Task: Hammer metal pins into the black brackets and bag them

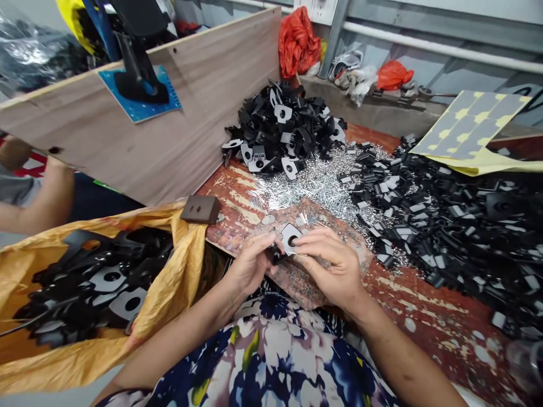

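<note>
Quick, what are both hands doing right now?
Left hand: closed, pinching the small black part.
Right hand: closed, fingertips gripping the same small black part.

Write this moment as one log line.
left hand: grips black part | right hand: pinches same part | nearby: silver pins, yellow bag of parts

Both hands meet over the worn red bench [424, 305]: the left hand [250, 265] and right hand [333, 265] pinch one small black clip [288, 240] (grey pad with a hole) between fingertips. Silver pins [314, 189] lie scattered just beyond, with black parts [280, 127] heaped behind them.
</note>
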`<state>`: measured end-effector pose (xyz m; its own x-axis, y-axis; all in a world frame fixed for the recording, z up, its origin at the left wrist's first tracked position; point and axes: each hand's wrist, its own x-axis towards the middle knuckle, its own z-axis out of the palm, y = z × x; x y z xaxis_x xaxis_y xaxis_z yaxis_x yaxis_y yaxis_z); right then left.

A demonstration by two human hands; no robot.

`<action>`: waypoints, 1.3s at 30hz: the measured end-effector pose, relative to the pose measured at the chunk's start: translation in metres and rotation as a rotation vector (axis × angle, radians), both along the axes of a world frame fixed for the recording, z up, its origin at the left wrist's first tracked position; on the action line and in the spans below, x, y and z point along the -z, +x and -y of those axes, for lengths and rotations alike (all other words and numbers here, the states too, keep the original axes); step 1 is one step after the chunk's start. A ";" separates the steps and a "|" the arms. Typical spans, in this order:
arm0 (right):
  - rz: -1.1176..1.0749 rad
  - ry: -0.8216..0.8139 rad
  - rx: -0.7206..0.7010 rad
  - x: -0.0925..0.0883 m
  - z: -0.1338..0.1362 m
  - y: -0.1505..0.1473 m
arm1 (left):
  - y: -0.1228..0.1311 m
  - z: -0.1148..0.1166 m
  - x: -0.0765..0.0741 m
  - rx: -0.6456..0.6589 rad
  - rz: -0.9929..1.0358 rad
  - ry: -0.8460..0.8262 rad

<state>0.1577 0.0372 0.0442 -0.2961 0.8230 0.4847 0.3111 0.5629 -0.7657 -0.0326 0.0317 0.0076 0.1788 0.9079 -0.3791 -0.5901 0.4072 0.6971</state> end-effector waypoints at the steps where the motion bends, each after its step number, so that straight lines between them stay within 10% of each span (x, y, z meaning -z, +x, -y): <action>1: 0.013 0.027 0.010 0.001 0.001 -0.004 | 0.003 0.000 0.000 0.002 0.004 0.006; 29: 0.539 0.598 0.284 0.017 0.005 -0.028 | 0.005 0.020 0.003 -0.023 0.006 0.075; 35: 0.668 0.411 0.052 0.027 0.011 -0.022 | -0.040 0.058 0.004 -0.043 -0.599 0.231; 39: 0.976 0.189 0.134 0.047 0.014 0.010 | -0.071 0.070 0.012 0.088 -0.831 0.160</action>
